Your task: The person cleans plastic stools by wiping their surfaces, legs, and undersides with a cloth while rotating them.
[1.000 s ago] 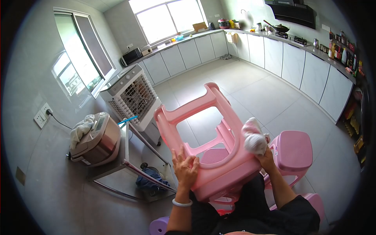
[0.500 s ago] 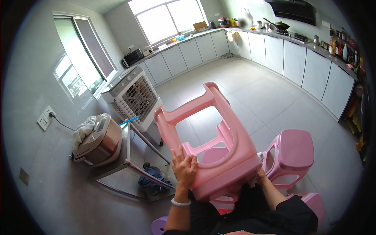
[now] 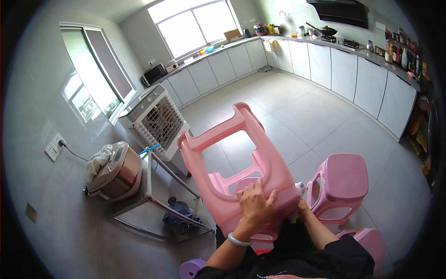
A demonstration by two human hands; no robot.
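Observation:
A pink plastic stool [image 3: 278,162] lies tipped over my lap, its legs pointing away and its open side frame facing up. My left hand [image 3: 256,204] rests on the stool's side, fingers stretched toward the rim of the opening and thumb apart. At the seat end on the right is my right hand [image 3: 304,210], closed around a crumpled white cloth [image 3: 300,187]; the stool hides most of its fingers. A second pink stool [image 3: 346,179] stands upright just right of that hand.
Another pink stool [image 3: 367,246] and a purple one [image 3: 191,268] are low beside me. To the left, a metal stand [image 3: 149,183] carries a rice cooker [image 3: 118,172]. An air cooler [image 3: 160,118] stands behind it. Cabinets [image 3: 311,60] line the far walls.
My left hand has shifted right, from the stool's left edge to the middle of its side. The view has turned slightly, and my right hand stays by the seat end.

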